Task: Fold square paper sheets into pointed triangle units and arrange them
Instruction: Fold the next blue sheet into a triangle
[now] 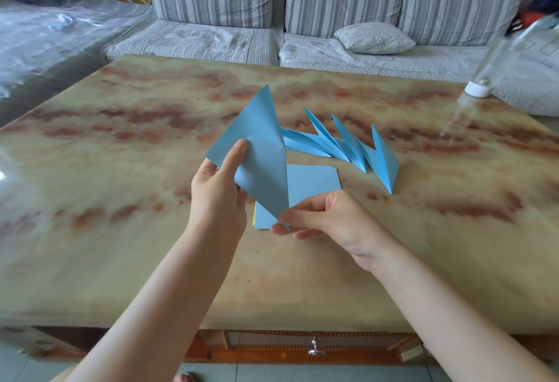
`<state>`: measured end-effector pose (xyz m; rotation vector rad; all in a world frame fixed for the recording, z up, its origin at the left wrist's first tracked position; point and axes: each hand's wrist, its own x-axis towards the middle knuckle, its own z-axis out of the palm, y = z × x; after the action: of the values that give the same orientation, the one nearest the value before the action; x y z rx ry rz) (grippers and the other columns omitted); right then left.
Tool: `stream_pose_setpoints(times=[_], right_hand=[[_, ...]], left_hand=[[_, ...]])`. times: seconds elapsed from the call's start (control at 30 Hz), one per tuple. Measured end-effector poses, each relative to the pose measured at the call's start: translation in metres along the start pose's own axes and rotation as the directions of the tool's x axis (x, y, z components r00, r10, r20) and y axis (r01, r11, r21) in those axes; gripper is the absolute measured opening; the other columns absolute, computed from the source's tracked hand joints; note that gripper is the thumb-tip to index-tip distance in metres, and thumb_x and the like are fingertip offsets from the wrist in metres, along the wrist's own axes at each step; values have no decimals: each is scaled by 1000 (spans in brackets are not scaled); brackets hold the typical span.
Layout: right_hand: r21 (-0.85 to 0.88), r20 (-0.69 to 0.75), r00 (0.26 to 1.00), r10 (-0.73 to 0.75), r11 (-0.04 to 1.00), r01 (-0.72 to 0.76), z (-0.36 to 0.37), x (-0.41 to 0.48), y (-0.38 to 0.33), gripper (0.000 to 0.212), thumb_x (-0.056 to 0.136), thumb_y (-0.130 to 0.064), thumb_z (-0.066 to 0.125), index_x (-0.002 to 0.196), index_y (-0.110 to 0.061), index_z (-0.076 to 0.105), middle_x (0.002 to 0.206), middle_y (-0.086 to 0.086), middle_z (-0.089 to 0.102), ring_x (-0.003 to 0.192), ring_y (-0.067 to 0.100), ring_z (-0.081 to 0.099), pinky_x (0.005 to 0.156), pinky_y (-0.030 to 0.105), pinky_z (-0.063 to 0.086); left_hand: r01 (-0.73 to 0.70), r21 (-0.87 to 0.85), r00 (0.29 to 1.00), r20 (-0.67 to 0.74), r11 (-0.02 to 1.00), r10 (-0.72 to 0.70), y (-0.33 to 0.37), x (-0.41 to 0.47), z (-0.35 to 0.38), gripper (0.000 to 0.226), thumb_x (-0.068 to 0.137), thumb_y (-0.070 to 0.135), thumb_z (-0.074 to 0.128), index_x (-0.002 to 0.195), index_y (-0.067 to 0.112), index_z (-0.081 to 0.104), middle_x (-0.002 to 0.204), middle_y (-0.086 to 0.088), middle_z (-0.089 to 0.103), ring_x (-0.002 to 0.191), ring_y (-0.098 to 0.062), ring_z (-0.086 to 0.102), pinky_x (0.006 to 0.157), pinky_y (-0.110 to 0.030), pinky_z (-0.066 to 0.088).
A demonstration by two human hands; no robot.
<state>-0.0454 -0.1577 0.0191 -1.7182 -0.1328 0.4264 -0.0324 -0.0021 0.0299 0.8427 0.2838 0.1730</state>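
Held sheet (pixel 263 152) off the table (pixel 121 230), above the stack (pixel 311 182) of flat sheets. Gripped its left corner with left hand (pixel 217 188), thumb on the near face, fingers behind. Pinched its bottom corner with right hand (pixel 326 218), thumb against forefinger. Looked bent over along a diagonal but not creased (soft curve down the right side, no sharp line). Judged this as early in the fold for this unit. Needed an exact corner-to-corner match first, then a check along both free edges before any pressure. Probably better set down flat than finished in the air. Called for pinning the matched corners with one hand and running a fingertip from the middle of the fold out to each end. Risked a skewed point otherwise, and a poor match with the folded units (pixel 348 146) lying fanned and overlapping just behind the stack. Saw room at the right end of that row for one more. Counted at least four units there; could not tell exactly.
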Motion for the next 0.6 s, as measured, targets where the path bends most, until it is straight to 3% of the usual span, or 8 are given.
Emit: stream_pose_setpoints(times=[0.6], right_hand=[[-5, 75, 995, 61, 998, -61, -3, -2, -4, 9, 82, -14, 71, 85, -5, 73, 87, 12, 75, 84, 13, 72, 78, 26, 53]], left_hand=[[-15, 36, 999, -34, 999, 16, -2, -1, 1, 8, 90, 14, 63, 98, 14, 64, 76, 5, 71, 60, -5, 66, 54, -15, 51]])
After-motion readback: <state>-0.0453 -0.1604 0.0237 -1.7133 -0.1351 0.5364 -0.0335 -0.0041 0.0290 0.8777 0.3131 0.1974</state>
